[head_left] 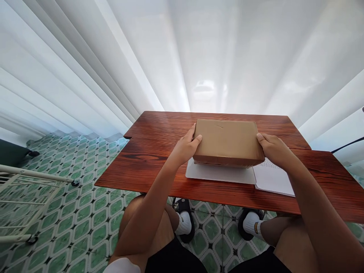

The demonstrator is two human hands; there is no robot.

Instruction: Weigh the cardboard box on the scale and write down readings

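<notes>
The flat brown cardboard box (229, 142) looks matt and slightly creased. The reddish-brown wood-grain tabletop (153, 159) has a soft sheen. A smooth white sheet (218, 173) and printed matt paper (274, 178) lie beneath. The green-and-white floor tiles (85, 212) look glossy.

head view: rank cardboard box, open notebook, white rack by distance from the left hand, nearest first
1. Cardboard box: the left hand grips its left end.
2. Open notebook: on the table, to the right past the box.
3. White rack: on the floor, far left.
</notes>
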